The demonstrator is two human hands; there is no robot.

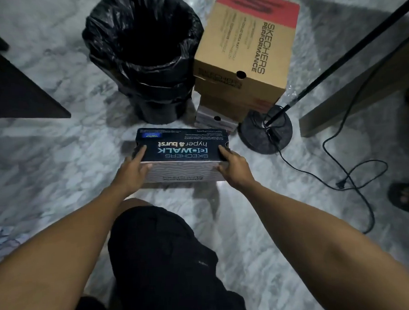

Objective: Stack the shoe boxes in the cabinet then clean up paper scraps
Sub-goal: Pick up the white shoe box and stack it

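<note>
A dark blue shoe box (183,147) with a grey patterned side lies flat on the marble floor in front of me. My left hand (133,169) grips its left end and my right hand (235,166) grips its right end. Behind it, a tan shoe box with a red end (247,41) rests on top of a stack, with a second tan box (222,104) and a grey-white box (211,121) partly hidden underneath. No paper scraps are visible.
A bin lined with a black bag (144,56) stands left of the stack. A black stand with a round base (265,129) and a trailing cable (342,178) sits to the right. Dark furniture (10,89) is at left, a wooden panel (361,85) at right.
</note>
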